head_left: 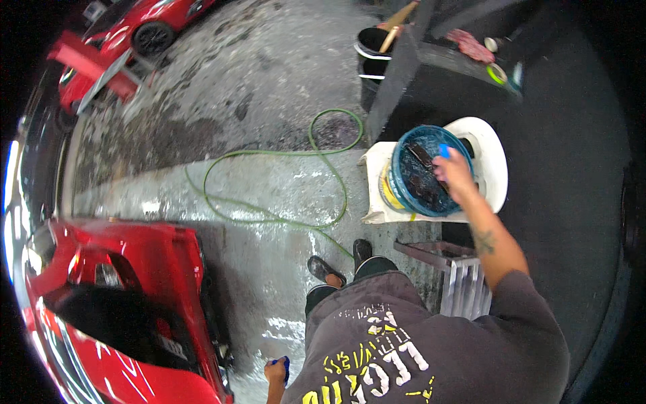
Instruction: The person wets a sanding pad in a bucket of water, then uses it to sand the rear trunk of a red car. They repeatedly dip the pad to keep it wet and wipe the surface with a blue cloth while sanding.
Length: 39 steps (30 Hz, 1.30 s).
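My right hand (pixel 454 174) is closed and reaches over a teal bucket (pixel 404 182) of sudsy water. A small blue thing (pixel 445 150) sticks out of its fist; its kind is not clear. Just beside the fist, a dark, flat piece (pixel 422 155) shows over the water; I cannot tell whether it is joined to the blue thing. The bucket stands on a white plastic chair (pixel 494 161). Low by my left side, my left hand (pixel 274 372) is closed around another blue thing (pixel 286 369), mostly hidden by the fingers.
A red car (pixel 161 252) stands close on my left, another red car (pixel 168 17) far left. A green hose (pixel 269 219) loops over the wet floor ahead. Beyond the chair is a black bucket (pixel 374 44) with wooden handles. A ribbed metal stand (pixel 464 286) is near my right side.
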Available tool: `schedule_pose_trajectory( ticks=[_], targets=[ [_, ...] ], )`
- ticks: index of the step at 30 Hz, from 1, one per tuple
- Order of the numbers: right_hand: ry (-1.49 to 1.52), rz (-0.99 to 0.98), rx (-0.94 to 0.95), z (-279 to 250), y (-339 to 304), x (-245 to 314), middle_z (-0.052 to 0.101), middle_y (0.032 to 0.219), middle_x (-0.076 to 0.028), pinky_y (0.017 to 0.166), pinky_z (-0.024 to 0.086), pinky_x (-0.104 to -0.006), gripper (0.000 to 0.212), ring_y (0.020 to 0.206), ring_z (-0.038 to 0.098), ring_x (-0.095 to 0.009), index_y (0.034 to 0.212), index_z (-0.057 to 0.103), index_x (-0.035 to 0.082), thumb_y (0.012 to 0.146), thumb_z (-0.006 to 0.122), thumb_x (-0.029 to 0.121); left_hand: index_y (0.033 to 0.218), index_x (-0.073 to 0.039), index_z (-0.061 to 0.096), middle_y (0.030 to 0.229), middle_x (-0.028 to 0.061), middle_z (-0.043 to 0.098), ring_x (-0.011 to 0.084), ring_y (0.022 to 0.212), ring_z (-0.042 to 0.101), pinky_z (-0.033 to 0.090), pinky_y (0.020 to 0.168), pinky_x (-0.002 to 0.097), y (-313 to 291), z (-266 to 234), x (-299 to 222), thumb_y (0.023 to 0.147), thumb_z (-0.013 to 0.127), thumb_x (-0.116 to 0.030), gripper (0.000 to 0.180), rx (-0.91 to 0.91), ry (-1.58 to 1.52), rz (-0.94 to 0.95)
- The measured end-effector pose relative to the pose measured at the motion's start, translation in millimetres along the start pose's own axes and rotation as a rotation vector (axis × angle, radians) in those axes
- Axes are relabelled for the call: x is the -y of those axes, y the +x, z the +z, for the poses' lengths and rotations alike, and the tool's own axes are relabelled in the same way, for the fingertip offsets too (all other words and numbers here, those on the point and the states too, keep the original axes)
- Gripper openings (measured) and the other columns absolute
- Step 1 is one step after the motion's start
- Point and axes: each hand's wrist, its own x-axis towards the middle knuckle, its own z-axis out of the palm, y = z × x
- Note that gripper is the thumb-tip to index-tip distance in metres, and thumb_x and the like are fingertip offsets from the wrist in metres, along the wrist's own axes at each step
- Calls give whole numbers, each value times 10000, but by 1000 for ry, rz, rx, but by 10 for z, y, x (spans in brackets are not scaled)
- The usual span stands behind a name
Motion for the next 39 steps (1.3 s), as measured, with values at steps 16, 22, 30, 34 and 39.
schedule_pose_trajectory(
  ticks=[16, 22, 30, 34, 39],
  targets=[
    [87, -30, 357, 415, 230, -702, 641, 1550, -232, 1180, 471, -519, 722, 1444, 595, -355, 1493, 643, 8, 1087, 600, 604, 1081, 9, 828, 1058, 215, 828, 357, 992, 791, 597, 953, 461, 931, -641, -1257, 809, 920, -391, 492, -184, -420, 95],
    [-370, 9, 264, -58, 915, -1347, 747, 1377, -222, 1136, 494, -434, 455, 1341, 666, -357, 1433, 676, 18, 1090, 614, 310, 1149, -6, 824, 1154, 238, 819, 389, 1085, 786, 598, 992, 478, -25, -391, -1371, 776, 928, -413, 562, -218, -169, -108],
    [-1244, 98, 425, 201, 1688, -2092, 719, 1370, -303, 1126, 507, -588, 591, 1250, 691, -512, 1547, 614, 102, 1042, 611, 409, 1222, -48, 817, 1190, 233, 819, 394, 1126, 779, 599, 1002, 476, -1608, -435, -1670, 778, 917, -441, 601, -135, -68, -322],
    [-1402, 127, 485, 187, 2009, -2500, 726, 1363, -281, 1114, 516, -576, 582, 1234, 699, -490, 1518, 638, 109, 1027, 632, 422, 1210, -29, 818, 1164, 249, 818, 391, 1088, 788, 604, 999, 473, -2027, -546, -1785, 789, 902, -454, 604, -74, 32, -351],
    [-1495, 143, 516, 138, 2011, -2947, 735, 1354, -253, 1099, 527, -561, 571, 1215, 708, -462, 1482, 669, 118, 1009, 657, 437, 1211, -15, 818, 1196, 244, 812, 391, 1144, 771, 587, 1027, 464, -2181, -607, -1857, 799, 903, -478, 625, -83, 98, -369]
  ],
)
